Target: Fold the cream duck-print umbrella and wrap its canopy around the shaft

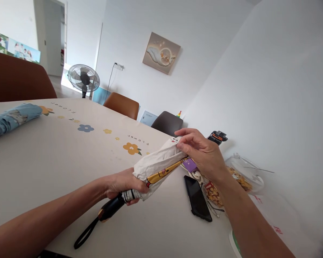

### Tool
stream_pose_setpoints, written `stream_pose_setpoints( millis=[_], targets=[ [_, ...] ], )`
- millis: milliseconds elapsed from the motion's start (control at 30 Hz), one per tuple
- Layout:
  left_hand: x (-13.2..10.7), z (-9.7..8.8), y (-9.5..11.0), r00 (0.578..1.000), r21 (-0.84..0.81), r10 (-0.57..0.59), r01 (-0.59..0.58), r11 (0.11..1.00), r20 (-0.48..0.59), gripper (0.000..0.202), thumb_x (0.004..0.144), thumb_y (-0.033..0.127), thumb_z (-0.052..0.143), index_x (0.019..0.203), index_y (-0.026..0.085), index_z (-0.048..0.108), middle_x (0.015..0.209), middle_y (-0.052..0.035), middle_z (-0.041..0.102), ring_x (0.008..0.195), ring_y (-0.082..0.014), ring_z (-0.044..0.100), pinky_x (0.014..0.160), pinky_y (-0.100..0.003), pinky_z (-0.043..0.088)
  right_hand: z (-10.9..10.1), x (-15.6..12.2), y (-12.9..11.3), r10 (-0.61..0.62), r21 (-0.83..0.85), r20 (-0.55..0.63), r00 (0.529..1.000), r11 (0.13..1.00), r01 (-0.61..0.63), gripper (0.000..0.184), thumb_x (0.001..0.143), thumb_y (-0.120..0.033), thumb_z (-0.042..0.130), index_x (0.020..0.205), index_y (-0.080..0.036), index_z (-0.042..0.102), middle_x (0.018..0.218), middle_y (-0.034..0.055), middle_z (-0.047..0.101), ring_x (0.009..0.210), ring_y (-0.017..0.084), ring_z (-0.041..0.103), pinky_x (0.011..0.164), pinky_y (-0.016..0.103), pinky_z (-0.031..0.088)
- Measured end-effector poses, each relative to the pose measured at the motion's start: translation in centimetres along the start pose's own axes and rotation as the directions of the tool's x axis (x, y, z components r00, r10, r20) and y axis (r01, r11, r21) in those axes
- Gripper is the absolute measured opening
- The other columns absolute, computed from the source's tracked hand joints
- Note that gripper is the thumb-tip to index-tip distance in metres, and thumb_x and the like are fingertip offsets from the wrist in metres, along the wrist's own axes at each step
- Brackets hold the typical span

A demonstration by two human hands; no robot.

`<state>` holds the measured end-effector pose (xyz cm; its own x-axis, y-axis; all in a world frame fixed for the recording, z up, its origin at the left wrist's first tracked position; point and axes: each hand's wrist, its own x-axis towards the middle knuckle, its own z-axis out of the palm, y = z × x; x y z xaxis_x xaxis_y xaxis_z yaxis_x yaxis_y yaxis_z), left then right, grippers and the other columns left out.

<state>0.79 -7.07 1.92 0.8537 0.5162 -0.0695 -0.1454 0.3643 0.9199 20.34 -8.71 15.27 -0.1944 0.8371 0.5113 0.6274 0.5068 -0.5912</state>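
Note:
A white folding umbrella (161,159) with a yellow cartoon print is held up at a slant over the table, its canopy gathered around the shaft. Its black handle (111,208) and wrist loop point toward the lower left. Wrapped around the lower canopy, just above the handle, is my left hand (127,184). At the upper end, my right hand (197,147) pinches the white cloth between thumb and fingers. A second umbrella (16,116), light blue and rolled up, lies at the table's left edge.
The table (102,161) has a flower-printed cover. To the right lie a black phone (197,198), cables, a purple packet (188,165), snack bags (213,193) and a clear container (243,175). Chairs (123,104) and a fan (84,79) stand beyond.

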Motion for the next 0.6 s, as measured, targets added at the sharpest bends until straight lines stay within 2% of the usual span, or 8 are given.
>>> stream_pose_setpoints(
  millis=[100,200,300,400,467,533,600],
  targets=[
    [-0.1,0.2,0.1,0.997,0.073,0.021,-0.015,0.997,-0.071,0.027,0.061,0.016,0.063,0.085,0.013,0.053,0.062,0.0017,0.052,0.039,-0.006,0.044,0.033,-0.017,0.036,0.8,0.1,0.4,0.101,0.162,-0.056,0.993,0.983,-0.091,0.012,0.074,-0.029,0.064,0.068,-0.019,0.061,0.099,0.0044,0.061,0.082,0.017,0.056,0.065,0.029,0.043],
    [-0.1,0.2,0.0,0.998,-0.004,0.011,-0.012,1.0,-0.064,0.028,0.062,0.02,0.062,0.087,0.013,0.053,0.063,0.0013,0.053,0.036,-0.0062,0.044,0.032,-0.018,0.035,2.3,0.7,1.1,0.146,0.17,-0.186,0.972,0.979,-0.115,0.013,0.072,-0.03,0.066,0.067,-0.018,0.061,0.091,0.0028,0.062,0.078,0.016,0.055,0.067,0.029,0.043],
    [0.0,-0.1,-0.4,1.0,-0.123,-0.007,0.009,0.992,0.012,0.031,0.062,0.023,0.06,0.09,0.014,0.052,0.062,0.0017,0.055,0.033,-0.0071,0.044,0.03,-0.018,0.034,3.3,1.8,1.7,0.2,0.158,-0.249,0.948,0.974,-0.164,0.018,0.07,-0.037,0.067,0.07,-0.019,0.061,0.077,0.0011,0.061,0.071,0.015,0.054,0.064,0.029,0.043],
    [0.2,-0.8,-0.9,0.989,-0.238,-0.019,0.053,0.97,0.144,0.026,0.059,0.025,0.058,0.082,0.013,0.053,0.053,0.0015,0.054,0.031,-0.0073,0.042,0.028,-0.017,0.032,3.1,2.7,1.8,0.257,0.311,-0.276,0.926,0.936,-0.167,0.024,0.072,-0.044,0.065,0.078,-0.021,0.062,0.078,0.0007,0.061,0.07,0.015,0.056,0.063,0.028,0.045],
    [0.3,-1.3,-1.1,0.971,-0.285,-0.017,0.087,0.955,0.239,0.021,0.06,0.029,0.056,0.072,0.012,0.054,0.045,0.0005,0.051,0.029,-0.0072,0.038,0.027,-0.017,0.03,2.4,2.6,1.6,0.227,0.381,-0.253,0.94,0.917,-0.119,0.028,0.078,-0.048,0.057,0.084,-0.022,0.064,0.092,0.0028,0.063,0.084,0.018,0.059,0.07,0.03,0.047],
    [0.4,-1.9,-1.4,0.951,-0.301,-0.02,0.118,0.946,0.308,0.023,0.06,0.034,0.055,0.064,0.011,0.054,0.039,-0.0003,0.046,0.029,-0.0075,0.035,0.026,-0.017,0.027,1.6,1.8,1.4,0.139,0.372,-0.189,0.972,0.926,-0.06,0.03,0.083,-0.048,0.049,0.09,-0.023,0.065,0.105,0.0041,0.062,0.098,0.02,0.058,0.079,0.033,0.047],
    [0.4,-2.3,-1.5,0.939,-0.307,-0.037,0.149,0.94,0.342,0.026,0.06,0.037,0.055,0.06,0.012,0.053,0.036,-0.0005,0.043,0.029,-0.0078,0.034,0.026,-0.018,0.025,1.0,0.7,1.2,0.034,0.302,-0.121,0.992,0.953,0.004,0.023,0.082,-0.042,0.054,0.093,-0.025,0.066,0.115,0.0037,0.059,0.108,0.021,0.054,0.086,0.035,0.046]
  ],
)
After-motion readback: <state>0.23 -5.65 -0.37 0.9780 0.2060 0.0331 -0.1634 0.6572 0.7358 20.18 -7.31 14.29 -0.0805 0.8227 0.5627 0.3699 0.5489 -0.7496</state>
